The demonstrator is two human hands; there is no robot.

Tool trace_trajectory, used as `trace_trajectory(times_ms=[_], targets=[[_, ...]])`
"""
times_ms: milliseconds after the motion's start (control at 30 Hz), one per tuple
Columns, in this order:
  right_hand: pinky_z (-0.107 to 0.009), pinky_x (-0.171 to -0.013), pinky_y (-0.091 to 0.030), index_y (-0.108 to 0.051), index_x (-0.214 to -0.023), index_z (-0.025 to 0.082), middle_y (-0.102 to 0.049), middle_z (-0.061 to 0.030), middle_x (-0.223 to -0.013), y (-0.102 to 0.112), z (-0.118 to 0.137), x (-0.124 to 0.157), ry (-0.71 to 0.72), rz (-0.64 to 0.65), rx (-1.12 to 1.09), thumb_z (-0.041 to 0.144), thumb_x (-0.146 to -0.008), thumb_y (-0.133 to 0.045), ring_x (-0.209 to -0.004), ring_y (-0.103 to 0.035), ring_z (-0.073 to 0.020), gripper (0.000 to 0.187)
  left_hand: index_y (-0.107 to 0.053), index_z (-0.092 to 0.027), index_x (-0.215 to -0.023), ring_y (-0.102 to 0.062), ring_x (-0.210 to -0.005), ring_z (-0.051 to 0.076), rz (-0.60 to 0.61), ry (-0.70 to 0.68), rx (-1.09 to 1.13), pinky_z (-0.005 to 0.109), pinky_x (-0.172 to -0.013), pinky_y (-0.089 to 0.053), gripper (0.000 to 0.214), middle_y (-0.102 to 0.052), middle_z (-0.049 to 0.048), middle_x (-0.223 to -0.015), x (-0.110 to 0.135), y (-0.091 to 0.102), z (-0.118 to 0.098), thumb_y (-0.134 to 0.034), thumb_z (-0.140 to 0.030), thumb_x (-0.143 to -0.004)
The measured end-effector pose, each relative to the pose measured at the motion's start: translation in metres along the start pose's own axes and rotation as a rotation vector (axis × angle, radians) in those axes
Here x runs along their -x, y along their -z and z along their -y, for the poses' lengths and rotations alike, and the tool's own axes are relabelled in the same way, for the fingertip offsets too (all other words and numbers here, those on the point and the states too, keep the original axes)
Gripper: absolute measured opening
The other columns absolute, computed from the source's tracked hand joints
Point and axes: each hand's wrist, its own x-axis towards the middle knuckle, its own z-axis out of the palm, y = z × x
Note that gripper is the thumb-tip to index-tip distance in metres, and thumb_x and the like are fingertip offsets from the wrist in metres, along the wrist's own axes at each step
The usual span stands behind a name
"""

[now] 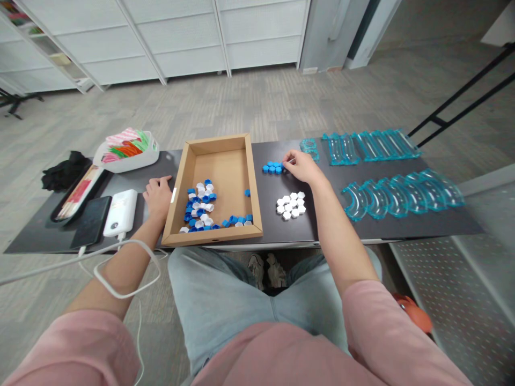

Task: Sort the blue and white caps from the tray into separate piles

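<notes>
My right hand (300, 166) is at the right end of a small cluster of blue hexagonal pieces (272, 168), its fingers pinched on a blue piece there. Closer to me lies a group of white hexagonal pieces (291, 206), packed side by side. My left hand (158, 196) rests on the table with fingers apart, against the left side of a shallow cardboard box (255, 209). Mixed blue and white pieces (201, 206) lie inside that box, mostly at its left and near side. One lone blue piece (247, 193) sits by the right wall.
Clear teal plastic parts, straight (386, 146) and curved (402, 195), cover the table's right side. To the left are a white basket of colourful strips (127, 155), a black tray (78, 195), a phone (92, 221), and a white power bank (120, 213) with cables.
</notes>
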Motion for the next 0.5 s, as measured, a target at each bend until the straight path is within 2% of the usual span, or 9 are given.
trace_trajectory(times_ms=[133, 300, 400, 500], targets=[[-0.043, -0.097, -0.06, -0.074, -0.101, 0.024, -0.081, -0.0083, -0.107, 0.0, -0.002, -0.003, 0.091, -0.071, 0.013, 0.017, -0.094, -0.071, -0.085, -0.07, -0.0244, 0.01, -0.057, -0.013, -0.174, -0.052, -0.155, 0.044, -0.005, -0.014, 0.004, 0.059, -0.132, -0.04, 0.06, -0.053, 0.0301, -0.17, 0.0, -0.001, 0.001, -0.042, -0.033, -0.119], [-0.041, -0.094, -0.057, -0.074, -0.108, 0.025, -0.078, -0.0071, -0.108, -0.005, 0.012, 0.004, 0.285, -0.077, -0.047, 0.027, -0.102, -0.071, -0.088, -0.066, -0.0236, 0.007, -0.06, -0.015, -0.17, -0.057, -0.152, 0.044, -0.038, -0.035, -0.007, 0.059, -0.127, -0.044, 0.058, -0.057, 0.0304, -0.165, 0.002, -0.003, 0.0, -0.042, -0.032, -0.117], [-0.04, -0.091, -0.057, -0.075, -0.113, 0.025, -0.077, -0.0066, -0.107, -0.014, 0.04, 0.012, 0.393, -0.07, -0.112, 0.032, -0.108, -0.069, -0.09, -0.066, -0.0241, 0.01, -0.062, -0.017, -0.168, -0.058, -0.151, 0.046, -0.073, -0.045, -0.001, 0.059, -0.126, -0.045, 0.059, -0.059, 0.0306, -0.165, 0.002, -0.007, 0.001, -0.044, -0.036, -0.115], [-0.038, -0.091, -0.056, -0.078, -0.116, 0.024, -0.08, -0.0081, -0.111, -0.031, 0.089, 0.018, 0.563, 0.079, -0.078, 0.032, -0.111, -0.067, -0.093, -0.069, -0.0242, 0.014, -0.064, -0.018, -0.166, -0.06, -0.15, 0.048, -0.097, -0.055, 0.018, 0.061, -0.125, -0.047, 0.059, -0.06, 0.0317, -0.164, 0.002, -0.01, 0.002, -0.048, -0.038, -0.113]])
